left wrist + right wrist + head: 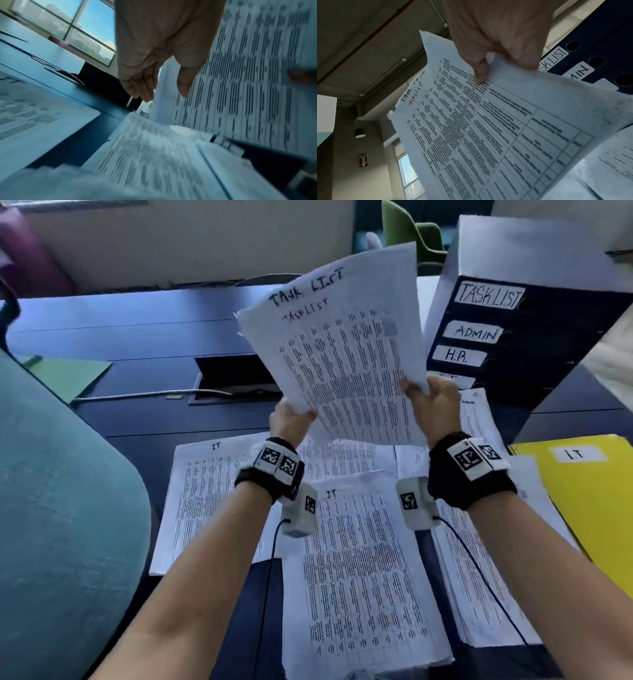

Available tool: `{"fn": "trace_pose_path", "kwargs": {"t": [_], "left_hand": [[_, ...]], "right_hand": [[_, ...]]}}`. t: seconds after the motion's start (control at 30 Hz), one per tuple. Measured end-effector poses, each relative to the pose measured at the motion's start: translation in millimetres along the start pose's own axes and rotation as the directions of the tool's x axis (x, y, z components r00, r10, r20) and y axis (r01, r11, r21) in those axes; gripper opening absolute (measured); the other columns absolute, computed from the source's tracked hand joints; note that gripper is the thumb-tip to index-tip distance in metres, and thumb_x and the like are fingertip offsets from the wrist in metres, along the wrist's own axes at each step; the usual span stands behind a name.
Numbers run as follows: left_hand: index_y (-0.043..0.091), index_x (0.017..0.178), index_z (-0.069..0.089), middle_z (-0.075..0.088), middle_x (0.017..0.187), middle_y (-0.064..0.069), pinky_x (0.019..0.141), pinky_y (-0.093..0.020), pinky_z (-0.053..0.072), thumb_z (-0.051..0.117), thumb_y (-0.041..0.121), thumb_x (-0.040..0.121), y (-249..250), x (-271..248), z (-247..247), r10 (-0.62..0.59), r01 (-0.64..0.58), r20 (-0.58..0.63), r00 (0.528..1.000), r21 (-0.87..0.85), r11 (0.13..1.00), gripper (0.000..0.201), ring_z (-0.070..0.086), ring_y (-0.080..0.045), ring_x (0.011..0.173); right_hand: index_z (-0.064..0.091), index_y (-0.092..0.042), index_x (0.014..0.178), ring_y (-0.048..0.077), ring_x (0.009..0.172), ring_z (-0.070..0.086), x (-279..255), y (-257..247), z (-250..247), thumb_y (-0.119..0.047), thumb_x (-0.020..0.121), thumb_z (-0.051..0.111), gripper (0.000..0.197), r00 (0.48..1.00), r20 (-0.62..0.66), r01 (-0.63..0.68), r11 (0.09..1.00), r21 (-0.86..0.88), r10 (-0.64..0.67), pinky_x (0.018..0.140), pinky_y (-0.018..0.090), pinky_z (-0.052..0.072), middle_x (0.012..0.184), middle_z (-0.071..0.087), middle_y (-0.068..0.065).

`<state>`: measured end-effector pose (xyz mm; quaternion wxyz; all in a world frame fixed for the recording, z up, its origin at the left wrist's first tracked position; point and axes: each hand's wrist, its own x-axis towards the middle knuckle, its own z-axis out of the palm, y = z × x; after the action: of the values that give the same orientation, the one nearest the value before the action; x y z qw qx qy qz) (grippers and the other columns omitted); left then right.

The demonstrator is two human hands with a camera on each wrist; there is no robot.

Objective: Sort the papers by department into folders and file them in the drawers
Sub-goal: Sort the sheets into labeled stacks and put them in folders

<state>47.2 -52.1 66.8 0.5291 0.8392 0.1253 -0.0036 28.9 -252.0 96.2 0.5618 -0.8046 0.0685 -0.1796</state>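
Nearest me, white printed paper stacks marked IT (359,570) lie on the dark blue tabletop (137,337). Above them my left hand (291,416) and right hand (433,395) pinch the white TASK LIST sheaf (342,354) by its lower corners, raised beside the far-right dark blue labelled drawer unit (548,337).

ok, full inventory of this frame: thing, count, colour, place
TASK LIST papers: one sheaf, white, held up over the desk
IT paper piles: at least three, white, flat on the desk below the hands
drawer unit: one, dark blue, far right; labels TASKLIST, ADMIN, H.R.
yellow folder: one, labelled IT, right edge
green folder: one, far left
desk: one, dark blue
chair: one, teal, left
left hand: grips sheaf's bottom left
right hand: grips sheaf's bottom right
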Motion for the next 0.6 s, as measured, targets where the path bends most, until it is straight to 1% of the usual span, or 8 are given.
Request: {"fn": "trace_pose_path", "kwargs": {"t": [0.07, 0.13, 0.2, 0.27, 0.33, 0.43, 0.53, 0.6], "left_hand": [[0.001, 0.123, 0.050, 0.058, 0.117, -0.011, 0.086, -0.024, 0.041, 0.062, 0.021, 0.088, -12.9, 6.0, 14.2, -0.055, 0.025, 0.121, 0.991, 0.242, 0.970, 0.042, 0.054, -0.024, 0.111], [0.001, 0.122, 0.048, 0.055, 0.116, -0.012, 0.087, -0.029, 0.042, 0.061, 0.029, 0.088, -27.7, 8.6, 29.9, -0.149, 0.027, 0.266, 0.952, 0.415, 0.910, 0.046, 0.052, -0.026, 0.112], [0.007, 0.102, 0.058, 0.054, 0.099, -0.005, 0.082, -0.026, 0.045, 0.059, 0.044, 0.085, -43.0, 9.4, 43.5, -0.229, -0.036, 0.381, 0.896, 0.576, 0.817, 0.041, 0.055, -0.019, 0.097], [0.011, 0.084, 0.059, 0.054, 0.104, -0.003, 0.085, -0.028, 0.044, 0.056, 0.058, 0.081, -57.4, 9.1, 54.3, -0.269, -0.133, 0.435, 0.859, 0.698, 0.704, 0.047, 0.051, -0.016, 0.095], [0.008, 0.094, 0.065, 0.044, 0.122, -0.008, 0.101, -0.040, 0.038, 0.059, 0.059, 0.078, -67.7, 6.0, 59.9, -0.282, -0.195, 0.465, 0.839, 0.741, 0.642, 0.054, 0.039, -0.025, 0.116], [0.008, 0.096, 0.064, 0.038, 0.124, -0.008, 0.101, -0.045, 0.038, 0.064, 0.058, 0.073, -71.5, -0.3, 58.3, -0.232, -0.260, 0.492, 0.839, 0.738, 0.623, 0.055, 0.034, -0.027, 0.117], [0.008, 0.109, 0.055, 0.037, 0.125, -0.007, 0.099, -0.042, 0.042, 0.069, 0.053, 0.070, -70.5, -5.9, 58.2, -0.206, -0.278, 0.527, 0.824, 0.694, 0.664, 0.061, 0.041, -0.024, 0.111], [0.007, 0.121, 0.046, 0.035, 0.131, -0.008, 0.097, -0.040, 0.045, 0.072, 0.048, 0.070, -67.2, -11.2, 59.0, -0.221, -0.260, 0.545, 0.809, 0.668, 0.697, 0.071, 0.048, -0.024, 0.109]], "right_hand": [[0.065, 0.012, 0.086, 0.040, 0.082, 0.061, 18.1, 1.4, 2.2, -0.012, 0.088, 0.060, 0.024, 1.000, -0.024, 0.004, 1.000, 0.013, -0.004, 0.069, 0.041, 0.050, 0.089, 0.065, 0.030], [0.064, 0.013, 0.087, 0.042, 0.085, 0.060, 35.8, 5.7, 5.9, -0.013, 0.088, 0.061, 0.025, 0.999, -0.037, -0.003, 1.000, 0.022, 0.004, 0.071, 0.037, 0.050, 0.095, 0.064, 0.033], [0.065, 0.012, 0.085, 0.030, 0.075, 0.058, 51.6, 11.1, 9.8, -0.013, 0.087, 0.062, 0.025, 0.998, -0.048, -0.027, 0.999, 0.043, 0.029, 0.071, 0.038, 0.050, 0.093, 0.064, 0.032], [0.066, 0.009, 0.084, 0.019, 0.076, 0.054, 61.7, 18.9, 11.7, -0.012, 0.085, 0.062, 0.021, 0.996, -0.063, -0.058, 0.996, 0.064, 0.062, 0.073, 0.039, 0.051, 0.084, 0.065, 0.026], [0.067, -0.001, 0.085, 0.016, 0.073, 0.053, 66.7, 27.1, 12.7, -0.009, 0.085, 0.062, 0.010, 0.994, -0.065, -0.083, 0.993, 0.080, 0.088, 0.070, 0.031, 0.048, 0.075, 0.061, 0.010], [0.067, -0.002, 0.093, 0.001, 0.062, 0.053, 68.8, 38.1, 14.3, -0.004, 0.086, 0.061, 0.010, 0.990, -0.063, -0.122, 0.989, 0.086, 0.128, 0.062, 0.014, 0.045, 0.063, 0.059, -0.009], [0.065, 0.009, 0.098, 0.003, 0.061, 0.049, 72.1, 50.0, 16.4, -0.004, 0.087, 0.059, 0.018, 0.983, -0.069, -0.162, 0.980, 0.114, 0.171, 0.058, 0.015, 0.042, 0.069, 0.057, -0.004], [0.065, 0.004, 0.096, 0.003, 0.059, 0.046, 71.8, 54.7, 18.5, -0.007, 0.088, 0.060, 0.014, 0.977, -0.069, -0.190, 0.974, 0.127, 0.200, 0.054, 0.013, 0.039, 0.068, 0.053, -0.004]]}}
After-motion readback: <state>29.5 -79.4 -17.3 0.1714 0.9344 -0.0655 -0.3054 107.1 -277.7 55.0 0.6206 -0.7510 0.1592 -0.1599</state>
